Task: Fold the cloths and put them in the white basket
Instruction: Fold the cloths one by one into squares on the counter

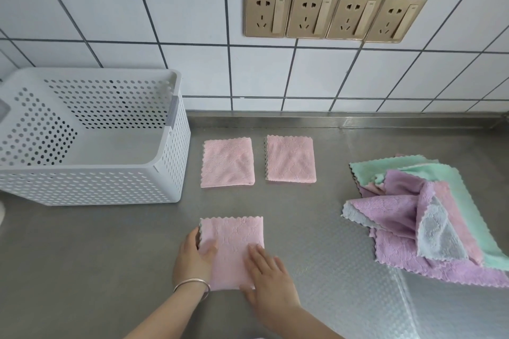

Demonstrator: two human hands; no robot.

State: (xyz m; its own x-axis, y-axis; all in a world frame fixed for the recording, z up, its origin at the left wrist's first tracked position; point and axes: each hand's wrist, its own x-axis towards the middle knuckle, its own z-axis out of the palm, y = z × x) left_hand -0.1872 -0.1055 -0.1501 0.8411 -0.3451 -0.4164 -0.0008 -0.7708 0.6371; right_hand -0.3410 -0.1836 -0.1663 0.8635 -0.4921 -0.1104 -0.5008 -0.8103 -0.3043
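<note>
Hands rest flat on a folded pink cloth (232, 245) at the near edge of the steel counter (110, 242). The left hand (192, 259), a bangle (192, 285) on its wrist, lies along the cloth's left edge with the thumb on top and the fingers curled at that edge; whether they reach under it cannot be told. The right hand (265, 274) presses open-palmed on the lower right corner, gripping nothing.

Two more folded pink cloths (228, 163) (291, 158) lie side by side farther back, apart from each other and from the near one. An unfolded heap of purple, green and pink cloths (429, 215) sits well to the right.

The white basket (91, 135) stands at the far left, open top up and seemingly with nothing in it, so no cloth is stored yet. It lies up and to the left of the near cloth, on the left hand's side, making that hand the nearer one for a carry. The cloth's long axis runs away from the person, roughly parallel to the basket's right wall.
</note>
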